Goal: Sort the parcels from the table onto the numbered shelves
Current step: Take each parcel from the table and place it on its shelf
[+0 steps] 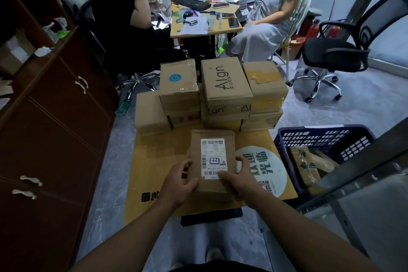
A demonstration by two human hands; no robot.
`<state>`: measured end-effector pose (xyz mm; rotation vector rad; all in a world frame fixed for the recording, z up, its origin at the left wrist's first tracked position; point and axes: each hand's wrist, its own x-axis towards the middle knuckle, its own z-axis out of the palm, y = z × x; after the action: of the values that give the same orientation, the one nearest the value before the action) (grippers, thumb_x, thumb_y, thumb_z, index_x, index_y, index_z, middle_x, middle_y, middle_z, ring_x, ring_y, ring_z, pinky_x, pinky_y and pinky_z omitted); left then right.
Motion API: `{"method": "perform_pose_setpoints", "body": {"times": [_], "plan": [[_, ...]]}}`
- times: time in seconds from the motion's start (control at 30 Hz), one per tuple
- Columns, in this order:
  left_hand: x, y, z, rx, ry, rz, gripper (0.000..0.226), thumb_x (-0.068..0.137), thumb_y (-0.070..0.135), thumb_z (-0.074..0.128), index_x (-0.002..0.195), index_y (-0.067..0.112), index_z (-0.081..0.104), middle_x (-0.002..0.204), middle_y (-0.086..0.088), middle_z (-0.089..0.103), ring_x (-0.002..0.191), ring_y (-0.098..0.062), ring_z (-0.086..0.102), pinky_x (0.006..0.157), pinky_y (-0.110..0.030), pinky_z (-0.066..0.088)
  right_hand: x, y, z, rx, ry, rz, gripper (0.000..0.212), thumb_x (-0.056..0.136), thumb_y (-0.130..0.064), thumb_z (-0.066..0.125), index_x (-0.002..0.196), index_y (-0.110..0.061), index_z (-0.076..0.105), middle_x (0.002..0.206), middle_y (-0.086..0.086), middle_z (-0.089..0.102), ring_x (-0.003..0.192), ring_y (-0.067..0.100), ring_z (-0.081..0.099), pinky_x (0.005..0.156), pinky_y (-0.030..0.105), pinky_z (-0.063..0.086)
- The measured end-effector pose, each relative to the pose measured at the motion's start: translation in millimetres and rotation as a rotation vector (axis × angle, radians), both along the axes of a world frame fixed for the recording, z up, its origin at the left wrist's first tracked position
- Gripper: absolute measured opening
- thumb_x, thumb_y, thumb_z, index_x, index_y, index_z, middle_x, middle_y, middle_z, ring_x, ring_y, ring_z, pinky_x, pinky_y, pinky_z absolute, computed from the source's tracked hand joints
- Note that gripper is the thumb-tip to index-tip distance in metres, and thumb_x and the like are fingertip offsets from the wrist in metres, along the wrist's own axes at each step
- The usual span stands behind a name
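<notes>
A small brown cardboard parcel (212, 152) with a white shipping label and a handwritten number lies at the near middle of the low table (154, 161), which is covered by a yellow mat. My left hand (178, 181) grips the parcel's left edge, thumb on top. My right hand (239, 175) grips its right edge, thumb across the label's lower corner. Behind it stands a stack of several brown parcels (225, 93), two printed "Align".
A dark wooden cabinet (55, 117) runs along the left. A blue plastic crate (320, 146) holding wrapped packages sits to the right, beside a grey metal shelf frame (353, 183). Two seated people, a desk and a black office chair (344, 46) fill the background.
</notes>
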<state>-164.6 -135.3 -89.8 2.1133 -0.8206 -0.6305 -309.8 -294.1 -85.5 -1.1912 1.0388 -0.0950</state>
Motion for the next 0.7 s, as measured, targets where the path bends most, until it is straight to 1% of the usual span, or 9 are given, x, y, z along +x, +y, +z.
{"method": "perform_pose_setpoints", "body": {"times": [0.03,0.13,0.2,0.3,0.37,0.43,0.53,0.63,0.7], "plan": [[0.5,-0.3,0.3,-0.001,-0.012,-0.011,0.056,0.086,0.03,0.069,0.137,0.028,0.045,0.126,0.004,0.05,0.105,-0.011,0.056,0.081,-0.034,0.058,1.0,1.0,-0.8,-0.013,0.0,-0.005,0.081,0.082,-0.021,0.081,0.138,-0.039,0.025,0.117,0.003,0.056,0.097,0.022,0.062,0.07,0.036,0.056],[2.9,-0.4,2.2,-0.009,-0.045,-0.054,0.057,0.085,0.034,0.071,0.135,0.031,0.045,0.123,0.007,0.049,0.102,-0.007,0.055,0.079,-0.029,0.056,-0.2,1.7,-7.4,-0.034,-0.016,-0.012,0.087,0.08,-0.024,0.083,0.141,-0.04,0.023,0.123,0.003,0.059,0.106,0.026,0.062,0.093,0.052,0.055],[5.6,-0.8,3.6,-0.011,-0.074,-0.086,0.057,0.084,0.036,0.072,0.134,0.033,0.045,0.122,0.01,0.049,0.102,-0.006,0.055,0.079,-0.03,0.056,-3.0,2.3,-7.2,-0.036,-0.044,-0.023,0.088,0.079,-0.024,0.083,0.141,-0.04,0.023,0.122,0.002,0.06,0.109,0.027,0.063,0.098,0.053,0.053],[11.4,-2.3,4.3,-0.021,-0.084,-0.151,0.057,0.082,0.036,0.074,0.131,0.034,0.046,0.121,0.011,0.051,0.101,-0.003,0.056,0.08,-0.03,0.057,-8.8,2.3,-4.8,-0.053,-0.083,-0.046,0.083,0.08,-0.021,0.082,0.139,-0.04,0.026,0.118,0.003,0.062,0.106,0.026,0.065,0.095,0.051,0.055],[16.0,-4.6,3.8,-0.015,-0.085,-0.213,0.056,0.082,0.036,0.074,0.13,0.037,0.045,0.12,0.011,0.053,0.102,-0.004,0.057,0.081,-0.03,0.057,-13.6,2.2,-2.1,-0.109,-0.081,-0.061,0.081,0.082,-0.02,0.081,0.136,-0.044,0.026,0.115,0.0,0.061,0.104,0.024,0.065,0.095,0.05,0.055],[20.6,-8.6,4.3,-0.012,-0.096,-0.279,0.055,0.082,0.037,0.073,0.13,0.039,0.044,0.12,0.012,0.053,0.102,-0.003,0.056,0.082,-0.03,0.056,-19.0,3.4,-1.7,-0.154,-0.09,-0.094,0.08,0.082,-0.02,0.081,0.133,-0.048,0.026,0.116,-0.003,0.058,0.104,0.024,0.063,0.093,0.05,0.056],[25.4,-19.6,7.9,-0.047,-0.138,-0.377,0.053,0.083,0.033,0.071,0.127,0.042,0.043,0.119,0.013,0.052,0.105,-0.004,0.054,0.084,-0.024,0.052,-26.0,11.0,0.3,-0.186,-0.131,-0.2,0.078,0.083,-0.018,0.08,0.134,-0.047,0.027,0.114,-0.009,0.054,0.102,0.017,0.061,0.076,0.036,0.058],[29.8,-31.4,14.1,-0.085,-0.2,-0.47,0.05,0.086,0.031,0.068,0.13,0.035,0.046,0.122,0.012,0.049,0.109,-0.005,0.051,0.087,-0.02,0.047,-31.1,22.2,0.7,-0.228,-0.167,-0.335,0.079,0.081,-0.017,0.083,0.134,-0.045,0.031,0.118,-0.008,0.054,0.103,0.016,0.062,0.071,0.032,0.059],[34.8,-35.4,20.4,-0.09,-0.235,-0.523,0.048,0.088,0.034,0.065,0.133,0.031,0.047,0.124,0.014,0.046,0.111,-0.006,0.049,0.09,-0.026,0.047,-32.8,33.4,2.4,-0.274,-0.171,-0.424,0.078,0.081,-0.016,0.083,0.134,-0.043,0.032,0.119,-0.008,0.055,0.102,0.014,0.062,0.073,0.033,0.06]]}}
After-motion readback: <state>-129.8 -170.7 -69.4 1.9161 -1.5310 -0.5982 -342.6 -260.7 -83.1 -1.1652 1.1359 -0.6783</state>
